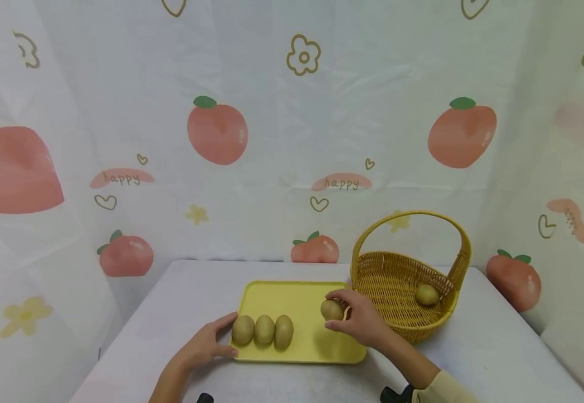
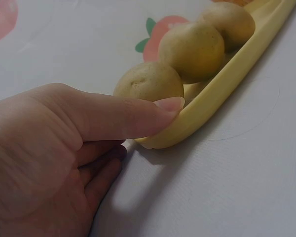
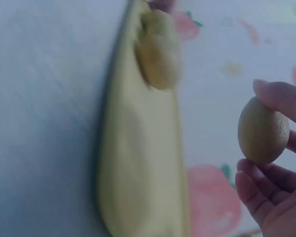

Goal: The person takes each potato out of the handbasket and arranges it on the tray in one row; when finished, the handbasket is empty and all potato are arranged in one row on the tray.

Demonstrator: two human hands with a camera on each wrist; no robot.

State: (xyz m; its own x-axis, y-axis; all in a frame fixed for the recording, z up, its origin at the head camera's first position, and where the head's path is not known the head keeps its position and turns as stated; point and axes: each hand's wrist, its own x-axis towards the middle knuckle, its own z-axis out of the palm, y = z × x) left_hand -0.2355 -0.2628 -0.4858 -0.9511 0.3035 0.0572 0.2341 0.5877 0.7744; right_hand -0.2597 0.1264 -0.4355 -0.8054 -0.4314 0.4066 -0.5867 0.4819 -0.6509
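Left grip [image 1: 202, 345] spread against tray [image 1: 304, 350], three potatoes [image 1: 264, 330] apparently placed; right grip [image 1: 366, 320] pinches a fourth [image 1: 330, 311]; one [image 1: 427, 294] left in basket [image 1: 392, 319], table's [image 1: 181, 291] back-right corner.

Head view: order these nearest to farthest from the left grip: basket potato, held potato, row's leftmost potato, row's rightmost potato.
1. Leftmost row potato: beside the left grip.
2. Rightmost row potato: near the middle of the tray.
3. Held potato: in the right grip, farther right.
4. Basket potato: far right, inside the basket.

white cloth backdrop [image 1: 292, 131] (fruit-printed).
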